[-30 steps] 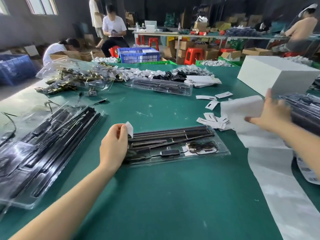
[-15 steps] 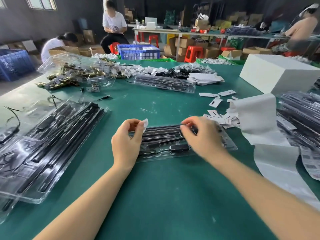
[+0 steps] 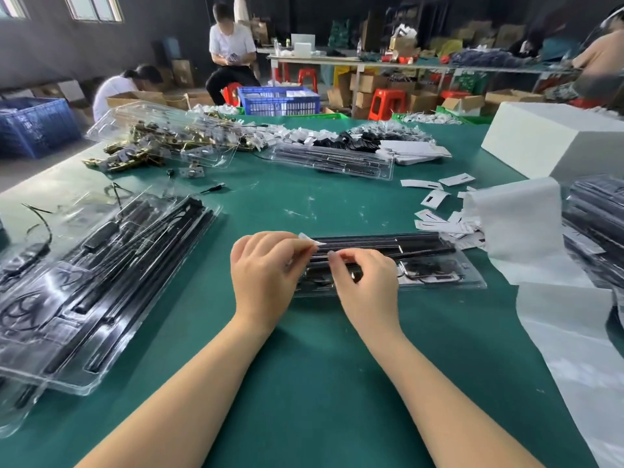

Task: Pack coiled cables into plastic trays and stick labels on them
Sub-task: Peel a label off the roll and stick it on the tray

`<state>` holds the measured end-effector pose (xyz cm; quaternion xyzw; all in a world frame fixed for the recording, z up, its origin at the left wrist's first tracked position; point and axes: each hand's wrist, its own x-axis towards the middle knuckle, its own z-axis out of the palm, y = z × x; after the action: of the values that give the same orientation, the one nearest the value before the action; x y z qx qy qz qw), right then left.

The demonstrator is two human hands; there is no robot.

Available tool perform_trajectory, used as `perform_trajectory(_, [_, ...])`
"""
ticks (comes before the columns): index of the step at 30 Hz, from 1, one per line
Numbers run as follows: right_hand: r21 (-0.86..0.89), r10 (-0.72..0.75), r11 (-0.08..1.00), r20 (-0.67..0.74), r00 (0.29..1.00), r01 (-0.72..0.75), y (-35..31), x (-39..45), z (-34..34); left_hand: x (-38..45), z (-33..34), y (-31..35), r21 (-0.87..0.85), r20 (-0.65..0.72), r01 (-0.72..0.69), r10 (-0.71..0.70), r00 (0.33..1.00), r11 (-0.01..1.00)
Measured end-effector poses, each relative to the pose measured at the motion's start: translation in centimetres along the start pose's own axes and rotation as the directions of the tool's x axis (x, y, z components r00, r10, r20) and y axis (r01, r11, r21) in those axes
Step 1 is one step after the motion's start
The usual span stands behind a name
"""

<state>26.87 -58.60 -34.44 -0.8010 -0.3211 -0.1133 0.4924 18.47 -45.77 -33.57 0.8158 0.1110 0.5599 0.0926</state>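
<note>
Clear plastic tray (image 3: 439,282) of coiled cables lying on green tabletop (image 3: 304,383); left hand (image 3: 266,275) pinching white label (image 3: 309,238), right hand (image 3: 364,282) pinching its near edge above tray; label risking curling, sticking crooked.

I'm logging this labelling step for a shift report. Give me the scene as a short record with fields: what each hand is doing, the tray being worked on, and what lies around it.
left hand: pinches a small white label over the tray
right hand: fingers curled at the label's edge, above the tray
tray in work: clear plastic, holds black rods and a coiled cable, lies flat on the green table
left of it: stack of filled trays
right of it: white backing sheet, loose paper slips
far right: white box
</note>
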Motion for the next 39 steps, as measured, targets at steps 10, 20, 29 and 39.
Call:
perform_trajectory(10, [0.407,0.217,0.885,0.071,0.974,-0.226,-0.3,0.3,-0.5,0.3,0.3,0.6,0.024,-0.005,-0.256,0.257,0.966,0.966])
perform_trajectory(20, [0.410,0.271,0.880,-0.021,0.962,-0.239,0.0,0.1,-0.7,-0.2,0.2,-0.1,-0.161,0.192,0.271,-0.239,0.952,0.949])
perform_trajectory(29, [0.152,0.061,0.987,-0.028,0.998,-0.056,-0.2,0.1,-0.5,-0.4,0.4,-0.8,-0.304,0.236,0.427,-0.367,0.900,0.852])
perform_trajectory(39, [0.124,0.074,0.990,0.007,0.997,-0.074,-0.9,-0.2,-0.7,-0.5,0.6,-1.1,-0.291,0.320,0.475,-0.383,0.867,0.830])
